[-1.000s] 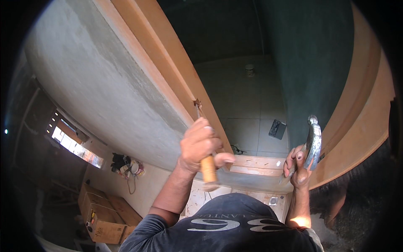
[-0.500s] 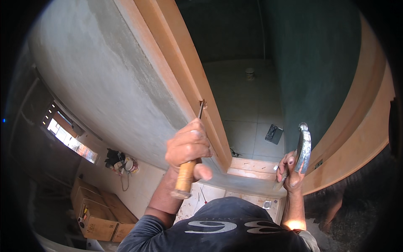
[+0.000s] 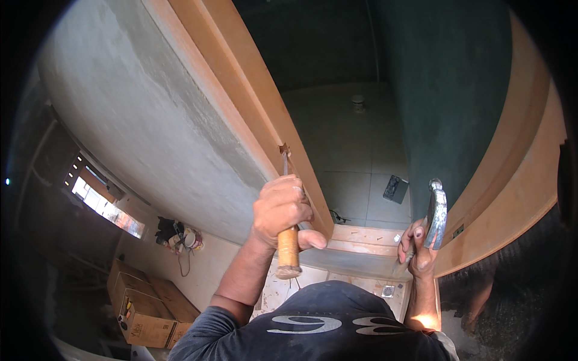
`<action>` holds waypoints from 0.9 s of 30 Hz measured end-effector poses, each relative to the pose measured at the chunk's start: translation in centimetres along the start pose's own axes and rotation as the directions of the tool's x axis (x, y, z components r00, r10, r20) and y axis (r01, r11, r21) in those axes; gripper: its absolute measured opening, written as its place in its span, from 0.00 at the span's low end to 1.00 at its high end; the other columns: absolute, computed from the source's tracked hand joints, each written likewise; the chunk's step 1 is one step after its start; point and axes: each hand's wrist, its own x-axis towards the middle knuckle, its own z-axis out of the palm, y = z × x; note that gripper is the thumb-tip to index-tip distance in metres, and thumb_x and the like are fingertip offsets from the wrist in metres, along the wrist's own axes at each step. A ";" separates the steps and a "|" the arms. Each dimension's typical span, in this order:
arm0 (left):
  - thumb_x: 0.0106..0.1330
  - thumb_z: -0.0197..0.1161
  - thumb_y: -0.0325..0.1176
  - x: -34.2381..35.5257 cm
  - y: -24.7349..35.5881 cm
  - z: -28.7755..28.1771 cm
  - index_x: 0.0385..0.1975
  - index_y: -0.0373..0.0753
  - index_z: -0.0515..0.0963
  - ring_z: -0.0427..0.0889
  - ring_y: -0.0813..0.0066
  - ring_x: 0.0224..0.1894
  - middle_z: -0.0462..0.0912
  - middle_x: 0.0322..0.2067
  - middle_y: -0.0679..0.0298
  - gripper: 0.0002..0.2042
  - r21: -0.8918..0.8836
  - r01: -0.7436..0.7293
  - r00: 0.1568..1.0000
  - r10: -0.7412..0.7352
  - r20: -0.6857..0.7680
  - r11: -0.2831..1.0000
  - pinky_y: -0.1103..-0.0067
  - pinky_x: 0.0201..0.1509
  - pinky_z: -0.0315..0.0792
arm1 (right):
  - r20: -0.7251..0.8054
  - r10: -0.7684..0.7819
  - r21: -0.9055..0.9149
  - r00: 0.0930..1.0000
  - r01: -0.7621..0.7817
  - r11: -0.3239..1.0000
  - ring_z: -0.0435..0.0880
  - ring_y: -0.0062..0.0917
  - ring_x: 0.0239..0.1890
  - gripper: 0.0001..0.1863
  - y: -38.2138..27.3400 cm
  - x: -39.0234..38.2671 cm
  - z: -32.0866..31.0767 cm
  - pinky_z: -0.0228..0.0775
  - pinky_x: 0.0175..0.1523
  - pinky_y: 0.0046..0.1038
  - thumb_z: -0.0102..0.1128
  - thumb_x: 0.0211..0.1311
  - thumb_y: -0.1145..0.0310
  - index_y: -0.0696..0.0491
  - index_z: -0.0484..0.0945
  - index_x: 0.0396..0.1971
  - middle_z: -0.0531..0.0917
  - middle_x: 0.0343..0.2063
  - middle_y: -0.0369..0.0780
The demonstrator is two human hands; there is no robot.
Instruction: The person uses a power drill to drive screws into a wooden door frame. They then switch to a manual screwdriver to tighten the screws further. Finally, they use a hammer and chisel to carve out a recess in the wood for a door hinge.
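Note:
My left hand [image 3: 283, 210] is closed round a chisel [image 3: 288, 249] with a yellow-brown handle, its butt toward me. The metal blade reaches up to a small notch [image 3: 284, 148] cut in the wooden door frame [image 3: 253, 84]; whether the tip touches the wood is hard to tell. Off to the right, my right hand [image 3: 419, 249] grips a claw hammer [image 3: 437, 213] by its handle. The worn silver head is raised beside the doorway, apart from the chisel.
Cardboard boxes [image 3: 147, 301] stand at the lower left, with a cluttered bucket [image 3: 191, 239] behind them. Past the wooden threshold [image 3: 367, 236], a dark flat object [image 3: 395, 188] and a small tub [image 3: 358, 103] lie on the tiles. A grey plastered wall [image 3: 144, 114] flanks the frame.
My left hand has swung right, and the chisel's handle now stands more nearly in line with the frame's notch. The hammer stays raised in almost the same place.

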 end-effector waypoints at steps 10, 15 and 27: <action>0.49 0.83 0.49 1.6 1.2 1.3 0.15 0.44 0.65 0.65 0.72 0.15 0.61 0.16 0.68 0.28 0.184 -0.050 0.984 0.016 0.179 0.982 0.74 0.17 0.56 | -0.015 0.034 0.002 0.999 -0.034 0.999 0.72 0.24 0.13 0.22 0.5 0.0 -0.7 0.63 0.17 0.24 0.61 0.74 0.52 0.57 0.69 0.31 0.72 0.17 0.41; 0.53 0.82 0.47 1.6 0.9 2.3 0.14 0.44 0.64 0.64 0.71 0.14 0.60 0.15 0.67 0.28 0.220 -0.015 0.982 -0.027 0.186 0.975 0.74 0.17 0.56 | 0.003 0.029 -0.032 1.000 -0.029 0.999 0.71 0.24 0.13 0.22 0.1 -0.1 -0.5 0.63 0.17 0.24 0.61 0.74 0.53 0.56 0.69 0.31 0.72 0.17 0.41; 0.62 0.78 0.41 5.8 1.6 6.1 0.18 0.40 0.71 0.73 0.68 0.15 0.71 0.16 0.63 0.21 0.368 0.155 0.980 -0.188 0.057 0.917 0.72 0.18 0.65 | -0.031 0.032 -0.044 0.999 -0.034 0.998 0.71 0.23 0.14 0.21 -0.4 -0.1 -0.1 0.63 0.17 0.24 0.61 0.74 0.54 0.56 0.68 0.32 0.72 0.18 0.41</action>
